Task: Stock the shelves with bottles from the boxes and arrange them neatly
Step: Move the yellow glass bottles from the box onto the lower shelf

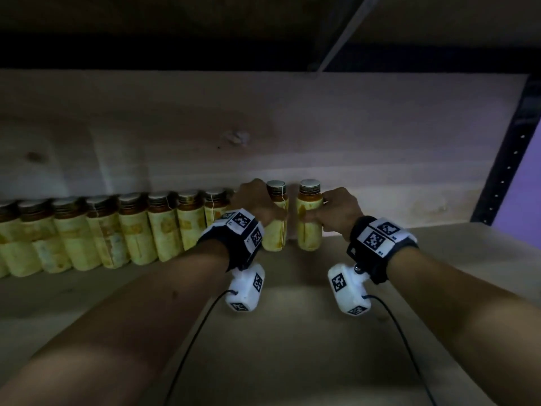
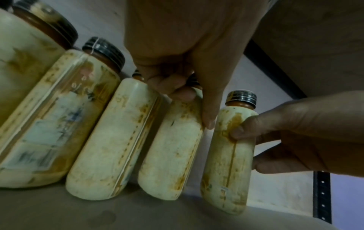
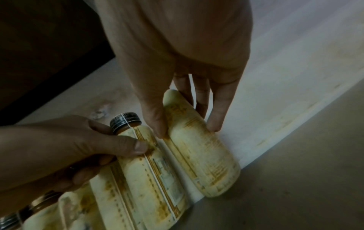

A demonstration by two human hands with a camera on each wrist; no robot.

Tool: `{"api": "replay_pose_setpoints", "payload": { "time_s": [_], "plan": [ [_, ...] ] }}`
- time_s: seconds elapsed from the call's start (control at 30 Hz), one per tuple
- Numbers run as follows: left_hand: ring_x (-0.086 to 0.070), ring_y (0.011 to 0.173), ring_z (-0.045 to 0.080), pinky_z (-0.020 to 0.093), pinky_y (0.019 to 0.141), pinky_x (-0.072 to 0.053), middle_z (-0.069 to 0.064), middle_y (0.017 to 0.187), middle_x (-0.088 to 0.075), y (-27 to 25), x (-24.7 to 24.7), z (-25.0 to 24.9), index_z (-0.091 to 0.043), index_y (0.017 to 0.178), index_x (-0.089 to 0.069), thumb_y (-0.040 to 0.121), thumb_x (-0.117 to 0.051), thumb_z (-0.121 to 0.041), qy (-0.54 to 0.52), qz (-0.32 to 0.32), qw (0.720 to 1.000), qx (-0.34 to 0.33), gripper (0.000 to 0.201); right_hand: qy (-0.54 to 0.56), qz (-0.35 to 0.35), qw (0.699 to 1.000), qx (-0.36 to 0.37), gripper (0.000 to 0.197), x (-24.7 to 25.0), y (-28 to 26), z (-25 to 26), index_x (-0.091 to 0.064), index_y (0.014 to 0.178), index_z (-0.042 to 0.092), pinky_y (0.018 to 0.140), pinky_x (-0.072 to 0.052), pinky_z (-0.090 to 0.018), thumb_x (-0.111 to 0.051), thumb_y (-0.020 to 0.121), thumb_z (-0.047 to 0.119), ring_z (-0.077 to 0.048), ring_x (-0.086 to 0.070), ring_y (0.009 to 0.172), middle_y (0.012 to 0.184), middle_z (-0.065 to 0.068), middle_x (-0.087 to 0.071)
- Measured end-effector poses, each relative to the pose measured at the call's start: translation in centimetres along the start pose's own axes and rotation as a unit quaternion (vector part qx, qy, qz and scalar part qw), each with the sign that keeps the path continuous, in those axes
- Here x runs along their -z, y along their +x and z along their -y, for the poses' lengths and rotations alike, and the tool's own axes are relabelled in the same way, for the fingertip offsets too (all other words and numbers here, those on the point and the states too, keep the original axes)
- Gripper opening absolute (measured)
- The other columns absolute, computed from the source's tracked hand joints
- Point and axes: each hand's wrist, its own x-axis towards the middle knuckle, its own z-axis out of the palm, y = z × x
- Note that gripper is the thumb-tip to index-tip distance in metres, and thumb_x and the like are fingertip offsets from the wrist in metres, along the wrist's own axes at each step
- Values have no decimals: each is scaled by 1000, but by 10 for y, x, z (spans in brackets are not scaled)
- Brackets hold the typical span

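Several yellow-labelled bottles with dark caps stand in a row along the back of the wooden shelf. My left hand grips the upper body of one bottle at the row's right end, thumb and curled fingers around it. My right hand holds the bottle beside it, thumb in front and fingers behind. Both bottles stand upright on the shelf with a small gap between them. The left hand hides the cap of the bottle left of the one it holds.
A pale wooden back panel runs behind the bottles. The dark underside of an upper shelf hangs overhead. A black perforated upright closes the right end. Bare shelf board lies between the right bottle and that upright.
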Motion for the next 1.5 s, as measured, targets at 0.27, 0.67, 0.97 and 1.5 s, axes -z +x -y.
{"api": "replay_pose_setpoints", "payload": {
  "time_s": [0.27,0.67,0.97,1.5],
  "plan": [
    [-66,60,21,23,46,-46,8,71,-70,26,-16,15,-8,67,-61,61,-87,-35,4,17,1000,20,37,2,13,1000,-22,48,-30,28,1,-70,99,10,81,-61,-40,-90,60,31,-23,-70,88,97,-8,-72],
    [-62,102,35,32,65,-43,16,115,-61,19,-17,8,-5,135,-35,61,-88,-35,101,-20,994,31,96,39,22,999,3,35,-22,10,4,-60,99,13,82,-56,-37,-80,74,25,-19,-62,93,101,-2,-63],
    [-53,117,28,32,89,-49,11,135,-50,-76,70,-1,-7,135,-48,83,-72,-36,156,95,983,-22,65,-188,105,972,89,47,30,-81,46,-56,126,14,79,-41,-26,-71,85,30,-17,-51,97,127,-7,-58],
    [-64,66,17,28,58,-56,7,78,-70,-333,112,37,-8,97,-71,84,-73,-26,106,320,941,-36,22,-262,346,888,151,11,14,-317,71,-73,84,14,56,-55,-24,-66,88,21,-13,-70,66,65,6,-71]
  ]
}}
